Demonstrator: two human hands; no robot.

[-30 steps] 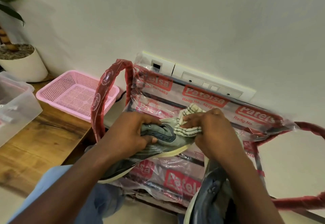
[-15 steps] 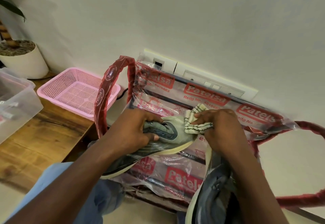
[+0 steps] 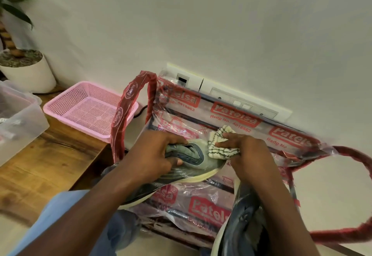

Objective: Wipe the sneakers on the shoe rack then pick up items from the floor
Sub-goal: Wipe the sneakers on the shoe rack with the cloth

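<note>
I'm seeing a pink mesh basket [image 3: 88, 111] sitting on a wooden table [image 3: 40, 167], near the wall. A white plant pot [image 3: 30, 72] is standing behind it at the far left, soil showing. A clear plastic container [image 3: 18, 119] is sitting at the table's left edge. White switch panel [image 3: 237, 102] is running along the wall [image 3: 201, 24].

left: my left hand [image 3: 155, 155] on sneaker [image 3: 193, 155], red rack loop [image 3: 122, 115] just beside it | right: my right hand [image 3: 247, 153] and cloth [image 3: 219, 145] crowd the toe | behind: wall [image 3: 201, 24] and socket strip [image 3: 231, 98] close off the rack [image 3: 241, 123] | front: second sneaker [image 3: 241, 225] under my right arm | open: bare wooden surface [image 3: 50, 161] left, past pink basket [image 3: 90, 111]
</note>
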